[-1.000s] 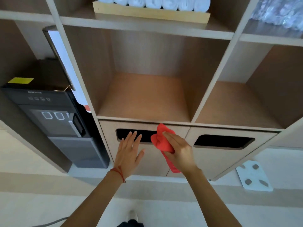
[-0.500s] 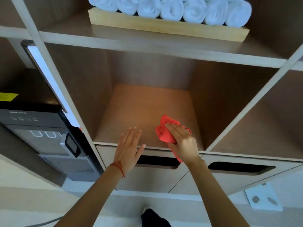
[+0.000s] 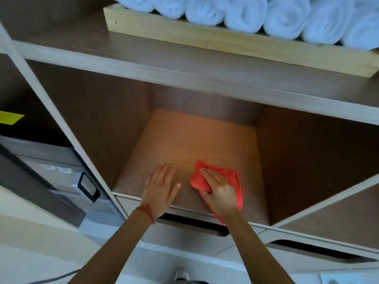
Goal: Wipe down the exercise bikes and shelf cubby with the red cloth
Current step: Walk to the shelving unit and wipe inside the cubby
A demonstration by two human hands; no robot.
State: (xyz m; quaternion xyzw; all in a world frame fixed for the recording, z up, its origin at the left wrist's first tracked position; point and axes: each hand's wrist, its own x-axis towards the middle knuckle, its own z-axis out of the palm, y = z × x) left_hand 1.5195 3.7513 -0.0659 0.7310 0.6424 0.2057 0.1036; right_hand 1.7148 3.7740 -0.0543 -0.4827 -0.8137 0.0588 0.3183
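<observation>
The red cloth (image 3: pixel 231 179) lies bunched on the floor of the middle shelf cubby (image 3: pixel 184 144), near its front edge, with one end hanging over the edge below my wrist. My right hand (image 3: pixel 218 191) lies on top of the cloth and holds it down against the wood, with the cloth gathered up on the thumb side. Just to its left, my left hand (image 3: pixel 160 187) rests flat on the cubby floor with its fingers straight and holds nothing. A red string circles that wrist. No exercise bike is in view.
A wooden tray (image 3: pixel 225 42) of rolled white towels (image 3: pixel 246 11) sits on the shelf above. A dark machine (image 3: pixel 51 171) fills the left compartment. Below the cubby are drawer fronts with slot handles (image 3: pixel 194 224). Another cubby (image 3: pixel 338 218) lies to the right.
Both hands rose from the drawer front into the cubby and now rest on its floor. The cloth went from held in the air to pressed on the wood. The view moved closer.
</observation>
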